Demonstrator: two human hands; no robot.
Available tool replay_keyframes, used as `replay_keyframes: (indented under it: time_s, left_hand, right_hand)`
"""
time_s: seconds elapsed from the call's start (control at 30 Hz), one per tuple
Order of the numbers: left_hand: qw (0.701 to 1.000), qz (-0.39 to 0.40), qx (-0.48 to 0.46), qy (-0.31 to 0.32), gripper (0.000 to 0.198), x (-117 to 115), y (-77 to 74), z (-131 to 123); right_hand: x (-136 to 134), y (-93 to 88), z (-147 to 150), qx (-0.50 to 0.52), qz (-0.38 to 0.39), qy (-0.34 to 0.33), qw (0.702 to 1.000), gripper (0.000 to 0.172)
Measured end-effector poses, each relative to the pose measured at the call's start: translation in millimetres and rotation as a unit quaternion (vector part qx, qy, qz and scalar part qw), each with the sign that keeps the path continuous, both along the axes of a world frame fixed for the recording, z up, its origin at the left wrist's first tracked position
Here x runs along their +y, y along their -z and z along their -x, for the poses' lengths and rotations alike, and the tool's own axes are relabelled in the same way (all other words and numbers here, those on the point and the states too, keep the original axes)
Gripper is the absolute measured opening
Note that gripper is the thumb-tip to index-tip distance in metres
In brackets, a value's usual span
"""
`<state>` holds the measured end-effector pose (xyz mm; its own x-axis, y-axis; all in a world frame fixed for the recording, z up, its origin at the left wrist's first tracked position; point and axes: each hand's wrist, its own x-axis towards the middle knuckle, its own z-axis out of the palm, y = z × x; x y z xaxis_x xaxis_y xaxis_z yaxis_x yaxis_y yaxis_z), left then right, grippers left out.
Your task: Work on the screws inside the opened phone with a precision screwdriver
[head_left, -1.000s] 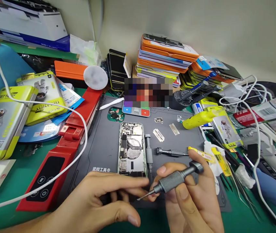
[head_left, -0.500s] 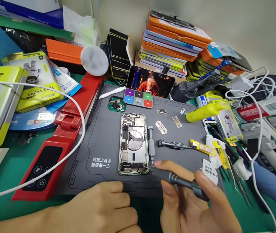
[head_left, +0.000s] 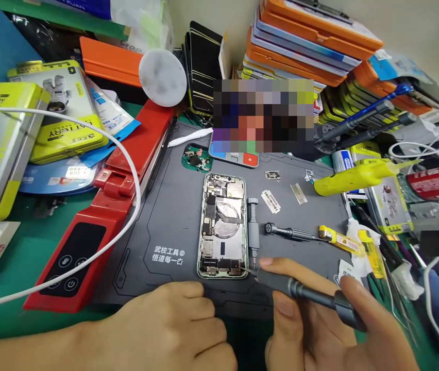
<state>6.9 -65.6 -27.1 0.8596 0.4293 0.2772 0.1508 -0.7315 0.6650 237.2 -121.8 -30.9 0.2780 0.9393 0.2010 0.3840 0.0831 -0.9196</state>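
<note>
An opened phone point(head_left: 222, 225) with bare internals lies on a dark grey work mat point(head_left: 165, 216). My right hand point(head_left: 331, 330) is closed round a grey precision screwdriver point(head_left: 304, 292), whose tip touches the phone's lower right corner. My left hand point(head_left: 165, 330) rests at the mat's front edge just below the phone, fingers curled under with nothing visible in them. A second grey screwdriver point(head_left: 253, 232) lies beside the phone's right edge. A third screwdriver point(head_left: 291, 233) lies further right.
A red device point(head_left: 99, 216) with a white cable point(head_left: 88, 134) over it lies left of the mat. Yellow battery boxes point(head_left: 57, 118) sit at far left. Stacked orange phone cases point(head_left: 304, 46) stand behind. A yellow tool point(head_left: 354, 175), tweezers and cables crowd the right.
My right hand turned the screwdriver from pointing at my left fingers to the phone's lower right corner. My left hand drew back and curled. The view came closer to the phone.
</note>
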Motion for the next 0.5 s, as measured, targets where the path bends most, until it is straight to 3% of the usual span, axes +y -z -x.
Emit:
replay_keyframes:
  time_s: [0.13,0.23,0.3,0.5]
  left_hand:
    - [0.999,-0.031,-0.010,-0.043,0.019,-1,-5.9,4]
    - [0.985,-0.109,-0.021,-0.131,0.027,4,-11.4,5]
    - [0.974,-0.148,-0.005,-0.169,0.033,12,-14.4,3]
    - [0.957,-0.221,0.070,-0.172,0.042,27,-15.2,-9]
  right_hand:
    - [8,-3.7,11,-0.051,-0.031,0.021,0.998,0.051]
    - [15,-9.0,35,0.027,-0.086,0.167,0.982,0.052]
    - [19,-12.2,46,0.037,-0.111,0.190,0.975,0.052]
    - [20,-15.4,40,0.075,-0.139,0.154,0.975,0.045]
